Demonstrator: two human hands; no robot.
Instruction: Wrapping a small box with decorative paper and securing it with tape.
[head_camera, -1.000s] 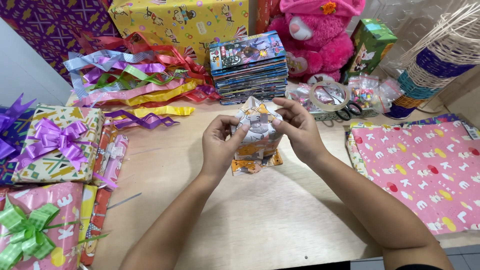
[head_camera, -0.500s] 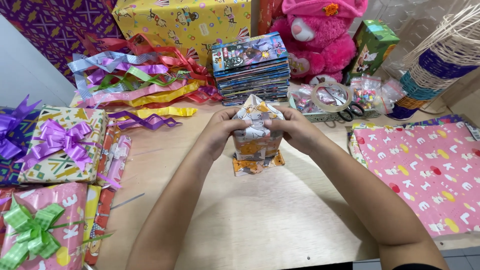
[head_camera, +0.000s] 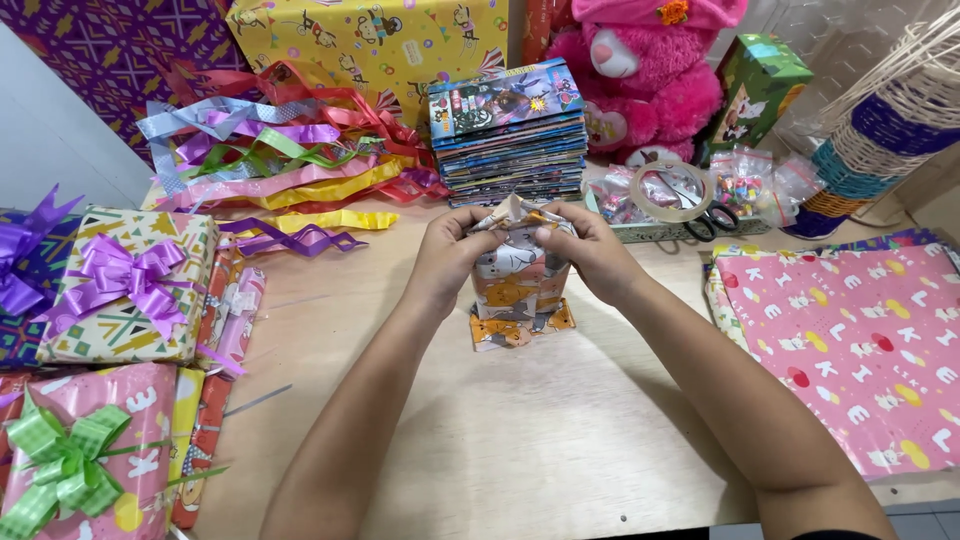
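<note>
Both hands, left hand and right hand, pinch shut the top flaps of a small wrapped parcel standing upright between them on the surface; folding the end seems underway, tape lies beyond the right hand.

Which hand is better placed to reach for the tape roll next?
Probably the right hand: the tape roll lies just beyond it on the same side. The left hand sits across the small wrapped package, which both hands pinch at its top.

Both hands together, fingers pinched.
</note>
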